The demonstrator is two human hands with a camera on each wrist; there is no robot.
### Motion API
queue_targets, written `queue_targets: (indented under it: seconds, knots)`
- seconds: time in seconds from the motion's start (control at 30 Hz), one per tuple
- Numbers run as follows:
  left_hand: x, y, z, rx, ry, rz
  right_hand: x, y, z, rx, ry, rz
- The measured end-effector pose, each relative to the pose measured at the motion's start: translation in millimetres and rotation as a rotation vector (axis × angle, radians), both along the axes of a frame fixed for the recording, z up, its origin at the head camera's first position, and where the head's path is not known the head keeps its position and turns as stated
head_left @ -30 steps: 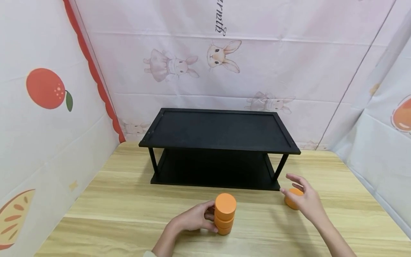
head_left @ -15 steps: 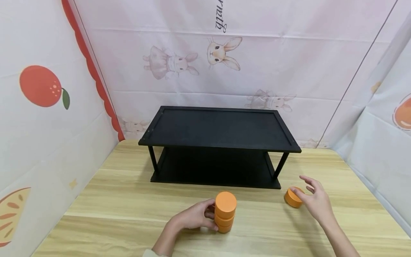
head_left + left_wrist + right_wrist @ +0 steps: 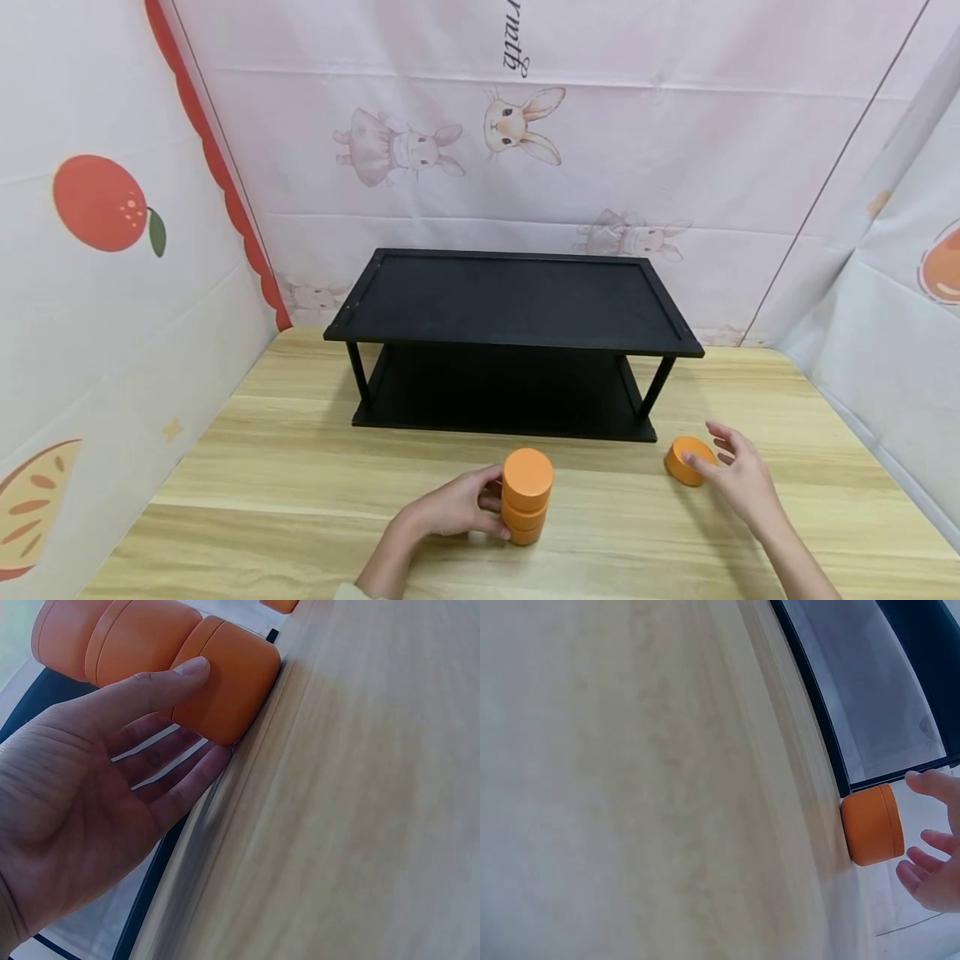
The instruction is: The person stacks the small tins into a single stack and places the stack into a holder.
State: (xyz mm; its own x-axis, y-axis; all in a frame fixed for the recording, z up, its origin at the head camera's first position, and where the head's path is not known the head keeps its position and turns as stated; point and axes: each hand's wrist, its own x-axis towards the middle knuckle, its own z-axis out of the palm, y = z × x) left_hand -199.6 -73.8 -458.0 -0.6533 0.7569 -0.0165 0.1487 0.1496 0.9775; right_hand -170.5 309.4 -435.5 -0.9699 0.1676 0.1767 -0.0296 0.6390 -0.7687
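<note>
On the wooden table (image 3: 300, 483): an upright stack of three orange tubs (image 3: 527, 487), standing in front of the black shelf (image 3: 502, 300) and apart from it, which probably leaves room to get fingers round.
Left hand (image 3: 457, 504): holding the bottom tub (image 3: 240, 682) between thumb and fingers, low down, I'd guess to steady the whole column.
Lone orange tub (image 3: 679, 468): flat on the wood near the shelf's front right corner, within easy reach.
Right hand (image 3: 742, 483): loosely spread beside it, gripping nothing.
</note>
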Motion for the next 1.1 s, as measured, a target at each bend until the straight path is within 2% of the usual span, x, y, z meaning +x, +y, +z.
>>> queue_targets:
  seconds: [0.2, 0.47, 0.77, 1.1]
  knots:
    - [0.1, 0.6, -0.5, -0.001, -0.001, -0.002, -0.7, 2.4, -7.9, 0.002, -0.014, 0.021]
    - [0.4, -0.2, 0.8, -0.007, -0.013, -0.002, -1.9, 1.1, -10.4, -0.002, -0.038, 0.035]
    - [0.5, -0.6, 1.0, -0.004, -0.019, -0.005, -0.8, 4.5, -15.9, 0.001, -0.135, 0.049]
    - [0.3, -0.9, 2.2, -0.014, -0.013, 0.002, 1.7, 4.8, -20.5, -0.006, -0.113, 0.005]
